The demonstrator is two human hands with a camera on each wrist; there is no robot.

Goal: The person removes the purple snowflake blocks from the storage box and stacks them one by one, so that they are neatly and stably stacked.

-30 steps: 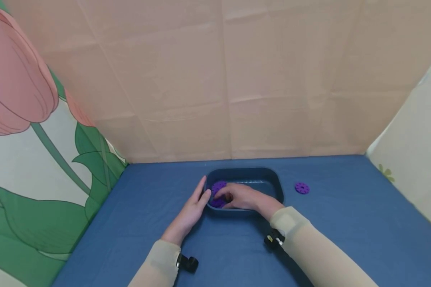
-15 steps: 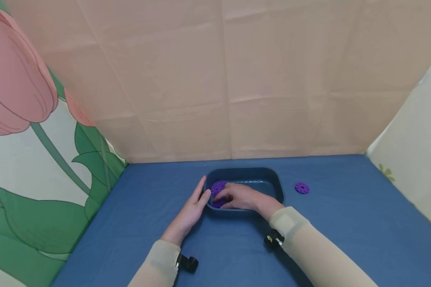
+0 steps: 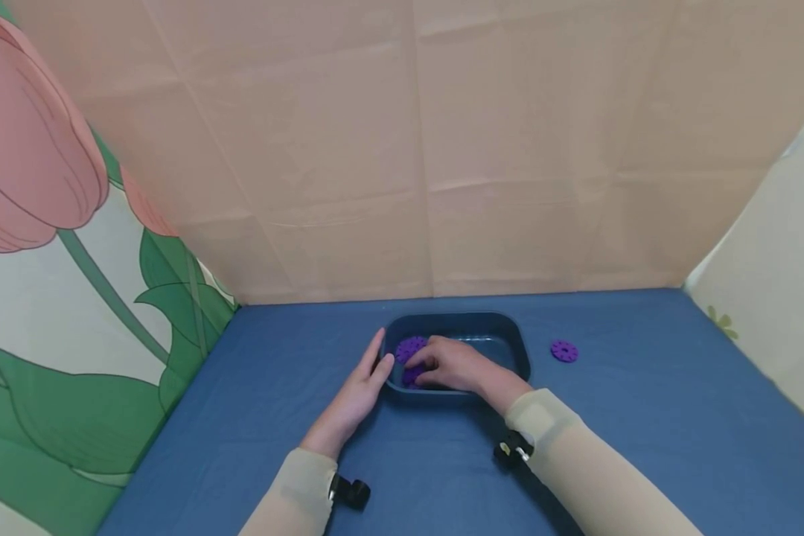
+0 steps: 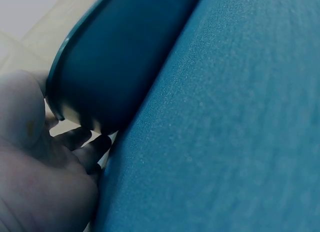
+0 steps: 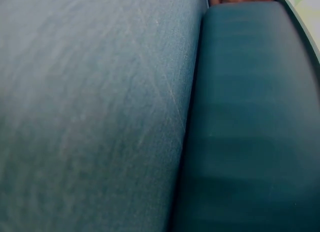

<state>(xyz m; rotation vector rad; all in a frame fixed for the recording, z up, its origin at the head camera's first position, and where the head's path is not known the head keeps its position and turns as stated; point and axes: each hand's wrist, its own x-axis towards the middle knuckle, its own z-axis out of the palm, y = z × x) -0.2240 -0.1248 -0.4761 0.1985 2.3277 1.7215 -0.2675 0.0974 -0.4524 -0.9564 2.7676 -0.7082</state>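
Note:
A dark blue rectangular tray (image 3: 476,394) stands on the blue cloth. My left hand (image 3: 359,383) holds its left end, thumb over the rim and fingers along the outer wall; in the left wrist view the fingers (image 4: 90,151) reach round the tray's corner. Inside the tray, my right hand (image 3: 458,365) has its curled fingers and thumb on a purple notched disc (image 3: 412,377), partly hidden by them. Just behind it another purple disc (image 3: 411,348) lies at the tray's left end. In the right wrist view only the tray's outer wall (image 5: 250,117) and some fingers at the top show.
A third purple disc (image 3: 564,351), round with small holes, lies on the cloth right of the tray. Beige sheeting (image 3: 429,149) hangs behind the table. A wall with printed tulips (image 3: 33,149) borders the left side, and a white wall (image 3: 777,283) the right.
My right hand has shifted slightly right inside the tray, and the purple disc at its fingertips has moved right too. The left hand and tray stay put.

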